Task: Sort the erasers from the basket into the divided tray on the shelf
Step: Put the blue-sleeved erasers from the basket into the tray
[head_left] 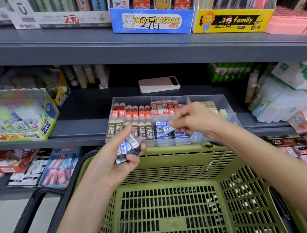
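Erasers (128,149), blue-and-white: several gripped in the left hand (113,160) above the green basket (172,150), a single eraser (167,129) pinched in the right hand (194,119) over its matching compartment of the well-stocked divided tray (224,107) on the shelf (83,125); basket appears emptied, only these seemingly left to place.

The blue box (153,25) says "MIAOMENGDAN". The yellow box (232,22) says "family". The glue box (24,136) says "POWER GLUE". The brown erasers (148,129) say "2B".
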A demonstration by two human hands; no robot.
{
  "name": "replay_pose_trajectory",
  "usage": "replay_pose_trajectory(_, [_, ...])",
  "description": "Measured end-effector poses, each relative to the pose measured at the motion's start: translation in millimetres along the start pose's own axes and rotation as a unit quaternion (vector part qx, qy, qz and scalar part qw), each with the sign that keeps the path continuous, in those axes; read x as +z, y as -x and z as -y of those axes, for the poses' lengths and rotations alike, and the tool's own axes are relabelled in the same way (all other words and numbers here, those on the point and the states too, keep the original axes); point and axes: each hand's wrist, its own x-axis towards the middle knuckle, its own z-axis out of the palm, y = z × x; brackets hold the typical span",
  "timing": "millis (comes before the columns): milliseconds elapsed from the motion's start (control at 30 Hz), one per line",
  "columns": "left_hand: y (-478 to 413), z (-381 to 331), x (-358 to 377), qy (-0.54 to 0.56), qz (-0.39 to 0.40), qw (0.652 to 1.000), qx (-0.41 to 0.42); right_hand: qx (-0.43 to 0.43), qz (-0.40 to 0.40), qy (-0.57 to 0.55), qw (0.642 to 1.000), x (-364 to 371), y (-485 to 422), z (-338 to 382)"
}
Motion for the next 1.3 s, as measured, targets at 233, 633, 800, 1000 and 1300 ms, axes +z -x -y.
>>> replay_pose_trajectory(233, [2.7, 0.8, 0.1, 0.006, 0.010, 1.000, -0.006, -0.053, -0.034, 0.073, 0.995, 17.9, 0.6, -4.5])
replay_pose_trajectory(633, [4.7, 8.0, 16.7, 0.058, 0.037, 0.996, -0.053, -0.237, -0.047, 0.120, 0.963, 41.9, 44.8, 22.4])
replay_pose_trajectory(800, [8.2, 10.2, 20.8, 0.032, 0.065, 0.997, -0.032, -0.140, 0.014, -0.030, 0.990, 45.1, 47.1, 30.2])
replay_pose_trajectory(1000, [6.8, 3.1, 12.3, -0.018, 0.018, 1.000, 0.010, -0.059, 0.004, -0.205, 0.977, 20.2, 22.8, 25.4])
replay_pose_trajectory(1300, [5.5, -0.2, 6.7, -0.007, 0.005, 0.999, 0.031, -0.075, -0.121, 0.081, 0.986, 30.7, -5.4, -13.1])
